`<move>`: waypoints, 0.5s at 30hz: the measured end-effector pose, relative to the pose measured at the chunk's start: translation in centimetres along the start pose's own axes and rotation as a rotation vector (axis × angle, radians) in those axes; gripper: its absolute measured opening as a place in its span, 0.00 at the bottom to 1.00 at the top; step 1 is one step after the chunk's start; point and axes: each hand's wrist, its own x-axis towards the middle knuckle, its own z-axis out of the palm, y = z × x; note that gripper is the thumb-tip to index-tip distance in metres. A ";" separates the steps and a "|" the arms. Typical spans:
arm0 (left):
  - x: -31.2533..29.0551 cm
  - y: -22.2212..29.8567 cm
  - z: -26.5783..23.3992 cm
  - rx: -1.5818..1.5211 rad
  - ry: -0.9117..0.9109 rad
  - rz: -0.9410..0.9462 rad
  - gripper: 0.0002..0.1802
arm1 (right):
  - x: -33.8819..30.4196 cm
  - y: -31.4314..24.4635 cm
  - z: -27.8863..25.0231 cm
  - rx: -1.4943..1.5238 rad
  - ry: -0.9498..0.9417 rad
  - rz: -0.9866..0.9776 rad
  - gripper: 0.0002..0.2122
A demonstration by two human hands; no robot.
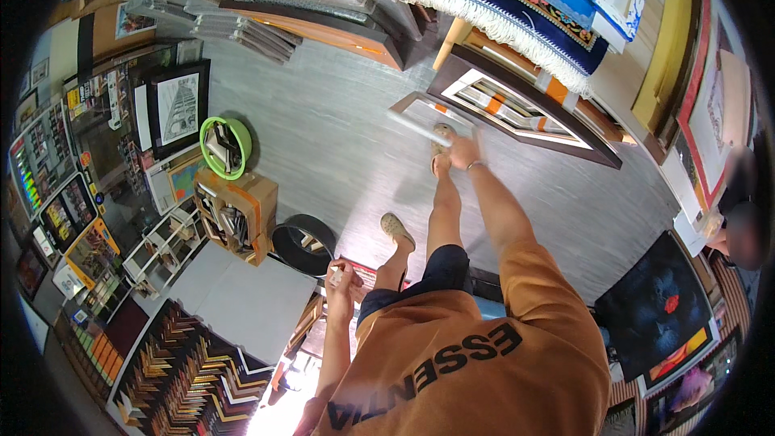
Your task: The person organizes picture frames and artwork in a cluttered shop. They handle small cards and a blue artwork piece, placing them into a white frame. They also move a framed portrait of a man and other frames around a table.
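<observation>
Head view: your right hand [463, 151], far out, has its fingers curled tight on a pale frame [418, 127], just left of nested frames [523, 111]. Your left hand [344, 285], nearer, bends its fingers; whether they grip anything, I cannot tell.

frame [418, 128]: in right hand [462, 152] | tub [295, 269]: right of carton [260, 198] (basket [246, 147] beyond)

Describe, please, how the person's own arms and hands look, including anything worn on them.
The left hand and right hand are ungloved. The orange-brown top carries dark lettering; its loose right sleeve ends around the elbow, leaving the forearm bare. What looks like a thin, pale band circles the right wrist.
</observation>
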 end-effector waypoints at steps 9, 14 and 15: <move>2.0 -0.3 1.2 0.150 0.127 -0.044 0.22 | -18.4 -19.7 -0.6 0.299 -0.103 -0.275 0.14; 2.3 2.3 2.8 -0.118 0.022 0.000 0.27 | -24.2 -26.0 -4.3 0.408 -0.131 -0.390 0.13; 2.3 2.9 2.7 -0.150 0.001 -0.011 0.25 | -24.6 -26.6 -5.3 0.383 -0.172 -0.377 0.15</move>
